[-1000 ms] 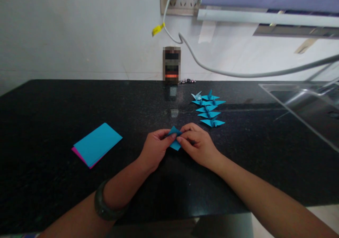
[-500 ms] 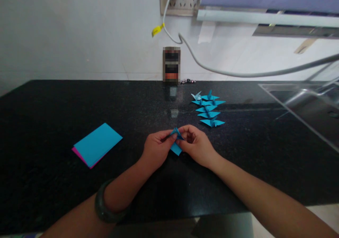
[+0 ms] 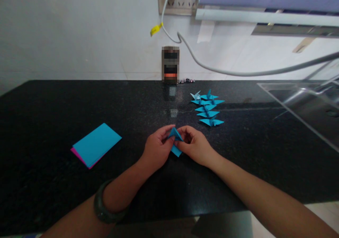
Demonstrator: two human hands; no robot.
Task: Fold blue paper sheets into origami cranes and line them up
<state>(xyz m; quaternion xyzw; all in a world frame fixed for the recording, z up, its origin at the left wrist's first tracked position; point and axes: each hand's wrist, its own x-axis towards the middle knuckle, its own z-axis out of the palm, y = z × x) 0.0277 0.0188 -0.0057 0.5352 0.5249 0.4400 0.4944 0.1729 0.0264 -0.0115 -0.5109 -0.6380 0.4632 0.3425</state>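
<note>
A small folded blue paper (image 3: 177,151) is held between both hands above the dark countertop. Its top comes to a point, and a narrower part hangs toward me. My left hand (image 3: 159,146) pinches its left side, with the thumb on the front face. From the right, my right hand (image 3: 196,145) grips the other edge between thumb and fingers. Behind my right hand lie several folded blue paper cranes (image 3: 212,122) in a loose column, with a paler one (image 3: 196,96) at the back left.
A stack of blue sheets (image 3: 96,144) with a pink edge beneath lies on the black countertop (image 3: 53,110) at left. Against the wall stands a blurred dark object (image 3: 171,64). A sink (image 3: 312,103) is at right, and a grey cable (image 3: 238,73) crosses above.
The upper part of the blue paper now shows as a flatter, wider triangle between the hands. My left fingers have shifted slightly upward along it.
</note>
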